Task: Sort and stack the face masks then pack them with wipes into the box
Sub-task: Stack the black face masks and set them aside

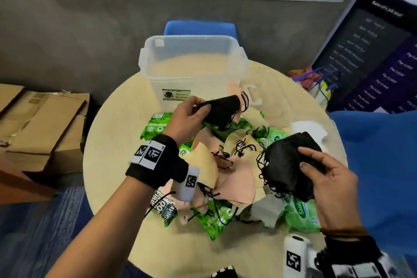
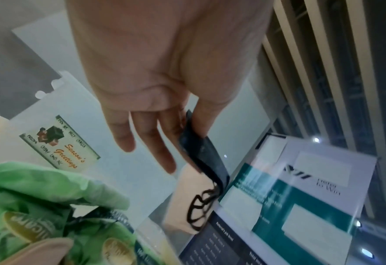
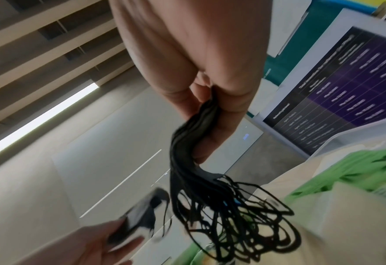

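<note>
My left hand (image 1: 189, 117) pinches a single black face mask (image 1: 223, 108) above the pile, just in front of the clear plastic box (image 1: 191, 61). In the left wrist view the thumb and fingers hold the black mask (image 2: 201, 154) by its edge, ear loops dangling. My right hand (image 1: 325, 171) grips a stack of black masks (image 1: 286, 165) at the right of the table. The right wrist view shows the stack of black masks (image 3: 194, 143) with many loops hanging. Beige and pink masks (image 1: 232, 178) lie mixed with green wipe packs (image 1: 155, 124) on the round table (image 1: 112, 119).
The box's clear lid (image 1: 266, 92) lies right of it. White masks (image 1: 309, 128) lie at the right edge. Cardboard boxes (image 1: 45, 124) stand on the floor at left. A blue chair (image 1: 200, 28) is behind the box, another blue seat (image 1: 383, 153) at right.
</note>
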